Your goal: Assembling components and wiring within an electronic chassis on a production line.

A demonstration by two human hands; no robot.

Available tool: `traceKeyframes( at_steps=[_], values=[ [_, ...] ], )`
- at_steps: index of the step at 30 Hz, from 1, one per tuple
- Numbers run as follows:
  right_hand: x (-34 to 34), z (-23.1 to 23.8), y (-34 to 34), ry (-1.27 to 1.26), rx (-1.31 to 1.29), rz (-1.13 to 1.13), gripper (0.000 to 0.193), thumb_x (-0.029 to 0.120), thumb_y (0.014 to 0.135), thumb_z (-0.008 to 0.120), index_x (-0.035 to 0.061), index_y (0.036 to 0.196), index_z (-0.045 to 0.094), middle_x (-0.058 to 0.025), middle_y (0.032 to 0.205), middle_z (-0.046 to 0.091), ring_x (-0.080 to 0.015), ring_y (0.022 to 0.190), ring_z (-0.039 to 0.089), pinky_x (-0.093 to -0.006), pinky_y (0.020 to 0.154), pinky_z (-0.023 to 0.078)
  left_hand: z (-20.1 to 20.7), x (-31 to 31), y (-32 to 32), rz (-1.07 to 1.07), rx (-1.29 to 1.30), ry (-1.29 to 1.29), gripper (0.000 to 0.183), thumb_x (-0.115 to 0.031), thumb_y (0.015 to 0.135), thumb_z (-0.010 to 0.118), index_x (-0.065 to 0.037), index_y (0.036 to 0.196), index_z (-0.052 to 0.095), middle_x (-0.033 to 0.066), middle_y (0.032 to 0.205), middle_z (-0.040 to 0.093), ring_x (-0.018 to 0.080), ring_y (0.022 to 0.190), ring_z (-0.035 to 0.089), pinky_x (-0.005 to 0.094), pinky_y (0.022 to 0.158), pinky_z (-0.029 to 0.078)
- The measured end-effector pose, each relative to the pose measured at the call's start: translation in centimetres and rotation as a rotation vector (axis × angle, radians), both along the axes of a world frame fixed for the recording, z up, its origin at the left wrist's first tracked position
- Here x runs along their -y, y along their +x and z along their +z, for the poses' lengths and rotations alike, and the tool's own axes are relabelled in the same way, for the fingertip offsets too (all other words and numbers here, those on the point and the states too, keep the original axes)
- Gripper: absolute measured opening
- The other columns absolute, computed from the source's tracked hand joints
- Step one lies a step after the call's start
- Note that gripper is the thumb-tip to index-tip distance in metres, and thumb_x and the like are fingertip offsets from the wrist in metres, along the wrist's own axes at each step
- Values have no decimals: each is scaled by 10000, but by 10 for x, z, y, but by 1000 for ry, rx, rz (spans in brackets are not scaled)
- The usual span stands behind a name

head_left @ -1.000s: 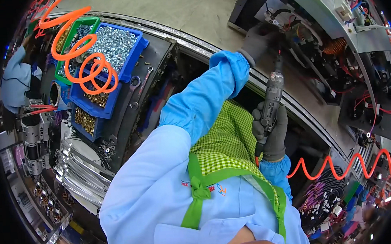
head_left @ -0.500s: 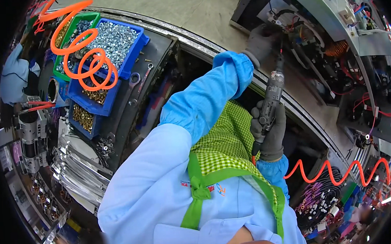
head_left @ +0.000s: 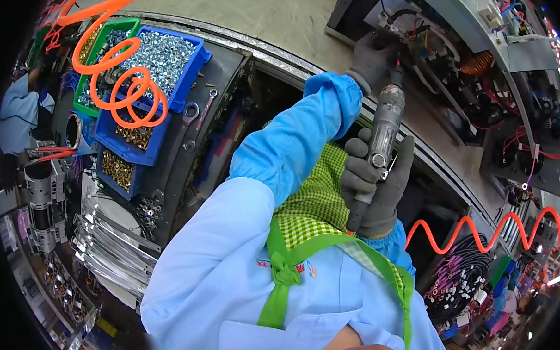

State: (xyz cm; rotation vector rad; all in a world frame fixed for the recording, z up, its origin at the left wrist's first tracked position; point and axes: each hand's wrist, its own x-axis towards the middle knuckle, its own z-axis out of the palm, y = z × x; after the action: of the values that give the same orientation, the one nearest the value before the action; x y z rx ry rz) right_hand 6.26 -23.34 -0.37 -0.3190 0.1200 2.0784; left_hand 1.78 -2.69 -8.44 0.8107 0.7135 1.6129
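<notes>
My right hand (head_left: pixel 377 192), in a grey glove, holds a grey air screwdriver (head_left: pixel 388 120) from below. Some fingers wrap its body, while one digit stretches along its right side. The tool points up toward the opening of a metal cabinet (head_left: pixel 508 55). Close to its red-marked tip is my left hand (head_left: pixel 370 61), also grey-gloved, at the cabinet's lower left edge. Its fingers look bent together, but dark shadow hides what they hold, if anything. Inside the cabinet are wires, dark parts and a copper-coloured coil (head_left: pixel 475 63).
On the bench at left stand blue bins (head_left: pixel 183 72) and a green bin (head_left: pixel 126 24) of nuts and screws, beside wrenches (head_left: pixel 190 113). An orange coiled hose (head_left: pixel 138 97) hangs over them. A red coiled hose (head_left: pixel 460 238) stretches right. Another person (head_left: pixel 20 116) is at far left.
The screwdriver has shifted slightly up and left, its tip now nearer my left hand. My right hand's grip has loosened, with one digit straightened. My left hand has barely moved.
</notes>
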Motion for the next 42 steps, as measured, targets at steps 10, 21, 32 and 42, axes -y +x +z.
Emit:
traceKeyframes(
  at_steps=[10, 21, 32, 42],
  values=[
    [1, -14, -6, -10, 389, -78, 583, 572, 903, 450, 16, 1050, 545, -80, 805, 512, -100, 504, 408, -211, 389, 330, 7, 7, 2, -40, 78, -30, 206, -100, 816, 675, -6, 991, 621, 63, 881, 650, 148, 772, 596, 265, 715, 486],
    [3, -10, 15, -8, 728, 6, 539, 556, 933, 406, 39, 1034, 520, -54, 781, 542, -98, 515, 449, -216, 383, 321, -16, -10, 11, -56, -93, 97, 291, -97, 759, 710, -9, 1000, 574, 110, 865, 636, 200, 763, 615, 312, 690, 489],
    [-6, -2, 55, 34, 918, 108, 540, 529, 941, 425, 11, 1056, 522, -52, 730, 537, -80, 445, 418, -195, 367, 314, -6, -8, 9, -51, 159, -145, 181, -51, 769, 677, -8, 934, 619, 101, 852, 663, 178, 758, 624, 302, 670, 495],
    [-4, -19, 7, 56, 925, 21, 561, 582, 916, 430, 46, 1067, 497, -38, 789, 532, -94, 531, 467, -220, 408, 348, 16, -10, -30, 152, -694, 147, 297, -235, 759, 688, -75, 1005, 644, 139, 882, 673, 291, 826, 646, 365, 742, 512]
  ],
)
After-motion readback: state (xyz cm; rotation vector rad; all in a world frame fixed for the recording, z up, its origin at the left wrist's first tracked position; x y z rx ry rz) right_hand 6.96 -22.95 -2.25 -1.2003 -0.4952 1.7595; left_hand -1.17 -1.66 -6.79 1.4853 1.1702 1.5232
